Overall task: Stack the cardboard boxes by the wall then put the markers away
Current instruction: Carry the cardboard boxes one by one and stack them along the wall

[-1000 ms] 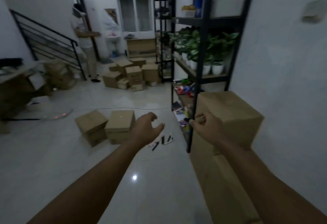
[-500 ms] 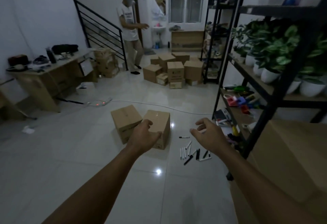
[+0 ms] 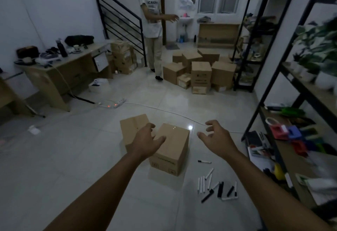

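Hands: left hand (image 3: 147, 140) and right hand (image 3: 217, 138) both spread, holding nothing | Where: nearer cardboard box (image 3: 170, 148) on floor, second box (image 3: 134, 128) touching behind, markers (image 3: 217, 187) scattered beside | Handling: looks stiff, probably light; best gripped on two opposite sides.

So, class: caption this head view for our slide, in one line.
Both open hands, left hand and right hand, reach toward two cardboard boxes; markers litter the floor.

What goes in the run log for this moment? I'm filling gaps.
hands: left, right open, empty | target: two boxes on floor | markers loose beside them | stage: reaching
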